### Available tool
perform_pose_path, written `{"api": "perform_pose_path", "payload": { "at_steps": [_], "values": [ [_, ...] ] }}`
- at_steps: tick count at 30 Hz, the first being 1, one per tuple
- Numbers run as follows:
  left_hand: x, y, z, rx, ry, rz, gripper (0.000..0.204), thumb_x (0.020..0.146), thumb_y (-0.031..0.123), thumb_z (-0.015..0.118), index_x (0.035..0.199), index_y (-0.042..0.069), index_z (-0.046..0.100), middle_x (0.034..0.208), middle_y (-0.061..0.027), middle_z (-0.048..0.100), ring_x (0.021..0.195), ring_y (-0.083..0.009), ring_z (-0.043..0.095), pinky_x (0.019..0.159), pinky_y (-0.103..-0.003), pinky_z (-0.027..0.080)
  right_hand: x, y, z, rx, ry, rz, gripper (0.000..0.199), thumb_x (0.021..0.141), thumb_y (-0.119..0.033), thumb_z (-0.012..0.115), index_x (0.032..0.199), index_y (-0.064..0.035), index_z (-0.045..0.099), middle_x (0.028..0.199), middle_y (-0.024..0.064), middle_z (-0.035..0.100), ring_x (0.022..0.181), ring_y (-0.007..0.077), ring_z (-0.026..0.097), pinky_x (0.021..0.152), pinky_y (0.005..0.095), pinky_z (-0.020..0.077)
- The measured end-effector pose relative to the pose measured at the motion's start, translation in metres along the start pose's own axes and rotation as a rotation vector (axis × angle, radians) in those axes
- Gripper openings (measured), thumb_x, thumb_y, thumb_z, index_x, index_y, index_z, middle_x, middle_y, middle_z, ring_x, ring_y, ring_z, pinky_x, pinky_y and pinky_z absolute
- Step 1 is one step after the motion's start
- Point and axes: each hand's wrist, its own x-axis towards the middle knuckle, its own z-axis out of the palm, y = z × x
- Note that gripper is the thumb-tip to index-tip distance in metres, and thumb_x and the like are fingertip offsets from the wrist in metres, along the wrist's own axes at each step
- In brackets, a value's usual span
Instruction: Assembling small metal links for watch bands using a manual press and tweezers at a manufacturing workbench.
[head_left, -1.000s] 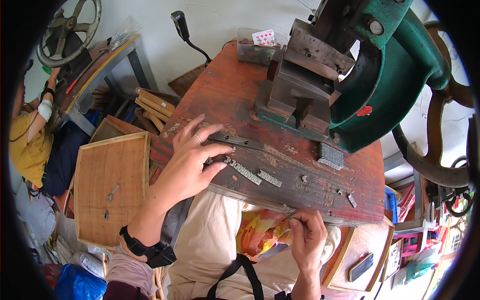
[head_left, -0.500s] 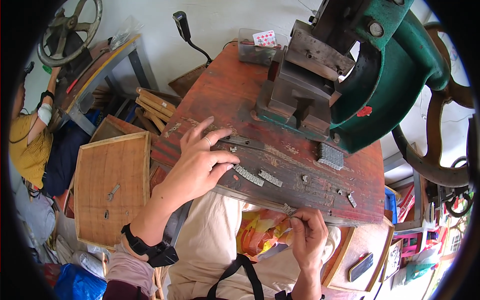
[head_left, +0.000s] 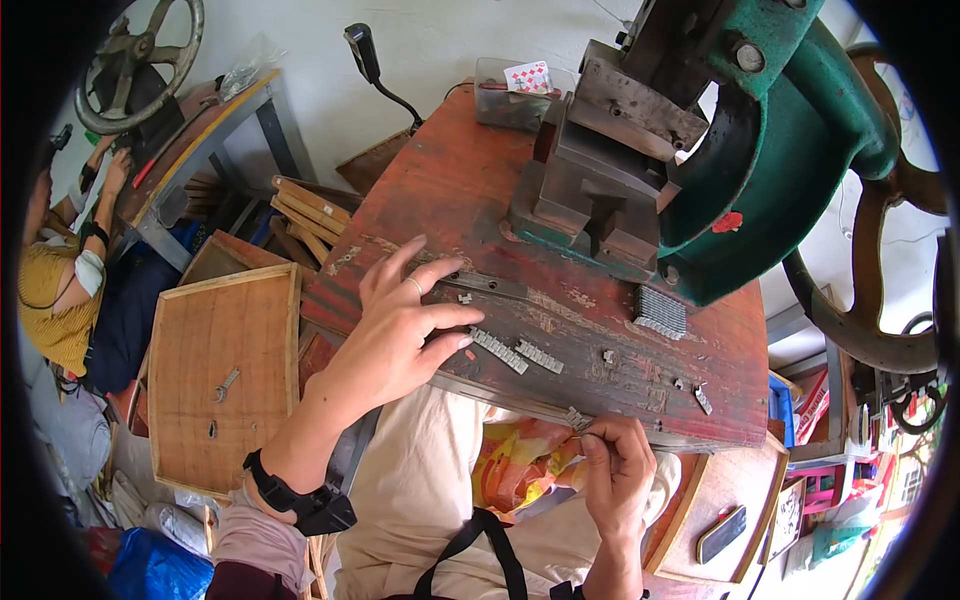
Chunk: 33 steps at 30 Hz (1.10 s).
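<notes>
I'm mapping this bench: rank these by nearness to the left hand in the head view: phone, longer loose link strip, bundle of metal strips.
1. Longer loose link strip: right by the left hand, on the bench.
2. Bundle of metal strips: right side, beside the green press.
3. Phone: lower right, on a wooden tray.

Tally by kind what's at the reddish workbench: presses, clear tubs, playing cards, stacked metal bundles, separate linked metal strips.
Green press: 1
Clear tub: 1
Playing card: 1
Stacked metal bundle: 1
Linked metal strips: 4 (3 lying, 1 in the right hand)
Total: 8
</notes>
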Motion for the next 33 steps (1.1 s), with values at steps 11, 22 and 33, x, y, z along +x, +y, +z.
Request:
{"api": "perform_pose_path", "payload": {
  "at_steps": [11,22,33],
  "values": [
    [0.006,0.001,-0.001,-0.016,-0.042,0.021,0.015,0.069,0.012,0.073,0.083,0.015,0.069,0.13,-0.0038,0.046,0.129,-0.0344,0.026,0.104,-0.05,0.022,0.002,-0.003,-0.001,0.004,0.009,0.01,0.008,0.078,0.003,0.059,0.085,0.0,0.057,0.083,0.0109,0.059,0.071,0.0233,0.058,0.064,0.0295,0.0468],
    [0.005,0.001,0.002,-0.055,-0.025,-0.01,0.013,0.069,0.01,0.073,0.079,0.012,0.065,0.129,-0.004,0.046,0.13,-0.0334,0.026,0.104,-0.048,0.023,0.006,-0.006,-0.005,-0.004,0.044,-0.024,0.007,0.078,0.003,0.06,0.084,0.0008,0.056,0.081,0.0101,0.059,0.068,0.0205,0.057,0.061,0.0278,0.0464],
    [0.003,0.001,0.003,-0.105,-0.014,-0.047,0.012,0.069,0.009,0.072,0.078,0.011,0.065,0.129,-0.0047,0.047,0.13,-0.0349,0.025,0.104,-0.047,0.022,0.056,-0.009,-0.026,-0.225,-0.068,-0.13,0.006,0.076,0.002,0.06,0.081,0.0028,0.058,0.079,0.0144,0.058,0.073,0.0325,0.055,0.067,0.0363,0.044]
  ]
}}
